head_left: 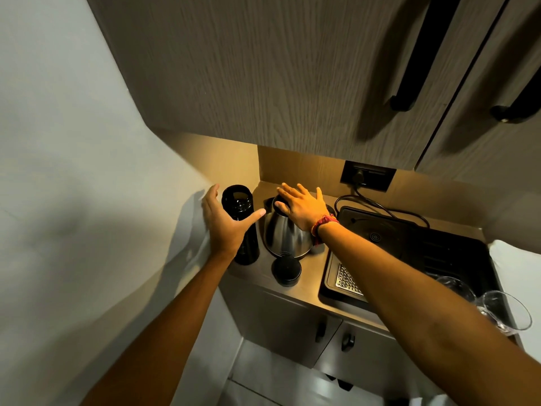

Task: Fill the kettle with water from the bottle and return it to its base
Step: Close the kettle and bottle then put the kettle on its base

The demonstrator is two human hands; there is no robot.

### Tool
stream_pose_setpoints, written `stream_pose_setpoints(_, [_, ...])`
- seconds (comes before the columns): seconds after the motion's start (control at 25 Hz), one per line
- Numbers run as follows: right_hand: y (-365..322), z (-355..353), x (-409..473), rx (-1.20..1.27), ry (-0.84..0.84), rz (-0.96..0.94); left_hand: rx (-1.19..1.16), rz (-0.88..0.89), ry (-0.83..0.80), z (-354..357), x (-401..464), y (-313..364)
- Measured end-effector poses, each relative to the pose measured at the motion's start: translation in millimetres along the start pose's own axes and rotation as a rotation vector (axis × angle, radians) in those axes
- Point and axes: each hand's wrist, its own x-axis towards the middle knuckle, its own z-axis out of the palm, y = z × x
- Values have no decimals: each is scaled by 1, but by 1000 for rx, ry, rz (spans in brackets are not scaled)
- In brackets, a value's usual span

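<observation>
Steel kettle stands on the counter in the back left corner, just beside the open black bottle on its left; the bottle's black cap lies on the counter in front of the kettle. Right hand lies flat on the kettle's top, fingers spread, not gripping. Left hand is open around the bottle's upper part, thumb in front, fingers behind, not yet closed on it.

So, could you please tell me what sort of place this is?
Probably a compact kitchenette, perhaps in a hotel room or small flat: a steel kettle on a narrow counter, a black sink beside it, and wood-grain cupboards overhead.
</observation>
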Motion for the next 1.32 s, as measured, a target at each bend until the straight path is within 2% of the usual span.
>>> stream_pose_setpoints(0.08, [-7, -1, -14, -154, 141, -83, 108, 163, 133, -1, -4, 11])
stream_pose_setpoints(0.16, [-14, 17, -34, -358, 341, -385, 133, 234, 186, -1, -11, 16])
stream_pose_setpoints(0.24, [-18, 55, -61, -440, 336, -724, 115, 176, 182, 0, -16, 12])
stream_pose_setpoints(0.28, [-16, 71, -73, -458, 239, -772, 96, 121, 160, 0, -18, 7])
stream_pose_setpoints(0.4, [-12, 94, -84, -519, -60, -590, 41, -59, 6, 0, -20, -7])
stream_pose_setpoints(0.56, [-15, 81, -75, -539, -165, -598, -17, -160, -143, 1, -17, -21])
stream_pose_setpoints(0.64, [-21, 61, -69, -449, -117, -572, -28, -178, -149, 1, -17, -24])
stream_pose_setpoints(0.8, [-24, -28, -48, 7, 76, -329, -77, -209, -165, -2, -16, -31])
stream_pose_setpoints(0.88, [-30, -71, -37, 147, 188, -277, -101, -231, -194, -4, -15, -32])
stream_pose_setpoints(0.96, [-54, -89, -29, 158, 209, -330, -65, -253, -193, -4, -14, -33])
stream_pose_setpoints(1.0, [-72, -90, -26, 117, 167, -378, -44, -259, -191, -4, -14, -33])
stream_pose_setpoints(1.12, [-113, -84, -13, -96, 91, -452, -25, -291, -196, -2, -16, -33])
stream_pose_setpoints(1.32, [-121, -84, 1, -176, 46, -462, -70, -290, -173, -2, -17, -34])
